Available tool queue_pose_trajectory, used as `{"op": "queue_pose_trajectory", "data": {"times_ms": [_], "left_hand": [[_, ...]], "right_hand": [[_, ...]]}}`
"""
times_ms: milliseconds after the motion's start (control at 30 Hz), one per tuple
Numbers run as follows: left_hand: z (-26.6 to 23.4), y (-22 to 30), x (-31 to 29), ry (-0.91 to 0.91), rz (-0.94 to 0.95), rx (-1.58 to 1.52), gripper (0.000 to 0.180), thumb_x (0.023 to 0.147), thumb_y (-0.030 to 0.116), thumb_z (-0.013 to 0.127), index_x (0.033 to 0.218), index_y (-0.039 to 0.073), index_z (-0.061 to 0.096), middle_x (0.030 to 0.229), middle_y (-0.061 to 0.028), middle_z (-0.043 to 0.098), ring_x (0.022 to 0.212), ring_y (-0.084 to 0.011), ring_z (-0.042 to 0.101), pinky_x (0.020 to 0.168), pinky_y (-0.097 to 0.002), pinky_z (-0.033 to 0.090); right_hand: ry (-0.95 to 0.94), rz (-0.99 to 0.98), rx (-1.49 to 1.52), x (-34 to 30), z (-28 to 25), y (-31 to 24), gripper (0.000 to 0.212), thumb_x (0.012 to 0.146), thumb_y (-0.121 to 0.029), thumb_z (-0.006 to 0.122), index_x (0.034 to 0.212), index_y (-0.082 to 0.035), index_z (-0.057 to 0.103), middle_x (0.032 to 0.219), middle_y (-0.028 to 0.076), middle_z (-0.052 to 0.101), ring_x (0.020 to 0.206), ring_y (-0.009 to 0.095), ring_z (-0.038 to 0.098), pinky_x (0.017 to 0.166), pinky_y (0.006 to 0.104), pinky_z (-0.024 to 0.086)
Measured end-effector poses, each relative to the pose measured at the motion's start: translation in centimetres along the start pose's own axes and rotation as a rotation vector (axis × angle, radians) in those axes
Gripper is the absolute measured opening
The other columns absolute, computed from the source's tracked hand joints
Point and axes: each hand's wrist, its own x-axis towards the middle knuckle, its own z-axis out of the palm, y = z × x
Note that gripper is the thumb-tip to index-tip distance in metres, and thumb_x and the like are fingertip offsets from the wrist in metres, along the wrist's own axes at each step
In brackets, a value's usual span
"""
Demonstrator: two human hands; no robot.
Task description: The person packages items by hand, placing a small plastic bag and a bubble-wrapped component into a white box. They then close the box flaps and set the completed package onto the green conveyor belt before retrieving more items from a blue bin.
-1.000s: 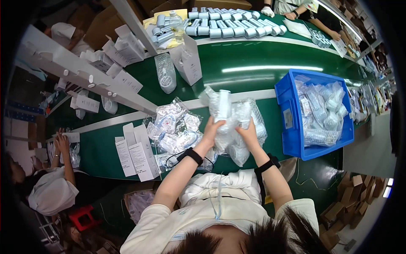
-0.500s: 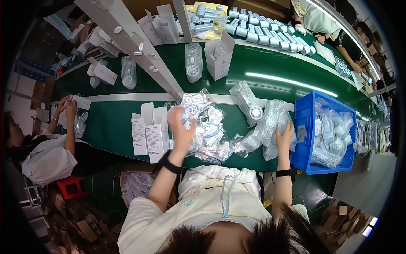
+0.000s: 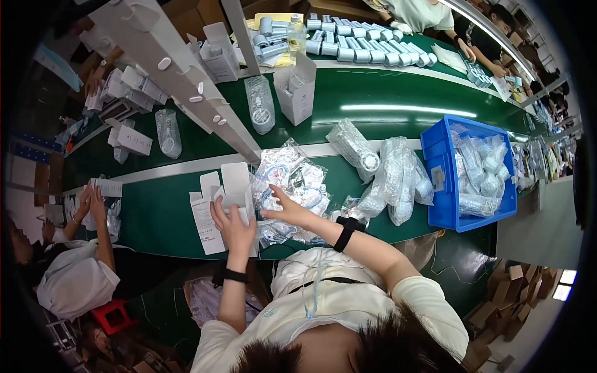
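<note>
- Some tall white cardboard boxes (image 3: 206, 225) stand left of the shiny clear plastic packet heap (image 3: 292, 174), maybe for easy reach.
- Left hand (image 3: 235, 230) is at them; I can't see if it grips.
- Right hand (image 3: 288, 208) is over the heap, fingers apart.

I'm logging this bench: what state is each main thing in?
Nearest white cardboard boxes: flaps raised
Flat clear plastic pouches: heaped, filled
Blue rectangular plastic crate: open-topped, holding wrapped pieces
Clear bubble-wrapped cylinders: lying down
Pale blue-grey cylinders: unwrapped, in rows
Left hand: fingers spread, at the boxes
Right hand: grip open
</note>
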Motion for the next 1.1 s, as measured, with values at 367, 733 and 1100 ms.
{"op": "queue_pose_trajectory", "data": {"times_ms": [367,733,1100], "left_hand": [[-1.1,9.5,2.6,-0.064,0.282,-1.116,0.074,0.058,0.011,0.075,0.121,0.011,0.036,0.129,-0.0183,0.025,0.116,-0.0319,0.038,0.088,-0.0408,0.039],[4.5,11.5,7.0,-0.22,0.403,-0.56,0.082,0.055,0.008,0.076,0.125,0.012,0.032,0.115,-0.0138,0.039,0.101,-0.0286,0.045,0.085,-0.036,0.04],[5.2,12.1,6.2,-0.016,0.066,-0.774,0.073,0.057,0.006,0.076,0.109,0.007,0.024,0.11,-0.0202,0.04,0.098,-0.0364,0.048,0.082,-0.04,0.042]], "right_hand": [[-0.288,-0.318,-0.088,-3.2,-13.0,-6.5,0.094,0.066,-0.038,0.071,0.137,-0.009,0.016,0.134,0.018,0.028,0.126,0.027,0.024,0.103,0.0378,0.019],[0.446,0.192,-1.165,6.1,-23.2,0.9,0.07,0.068,-0.01,0.063,0.129,-0.011,0.03,0.103,0.02,0.05,0.09,0.033,0.053,0.075,0.04,0.047],[1.034,-0.662,-0.225,1.8,-11.9,-10.9,0.042,0.077,-0.005,0.059,0.112,-0.005,0.037,0.099,0.01,0.047,0.087,0.02,0.048,0.079,0.0282,0.039]]}}
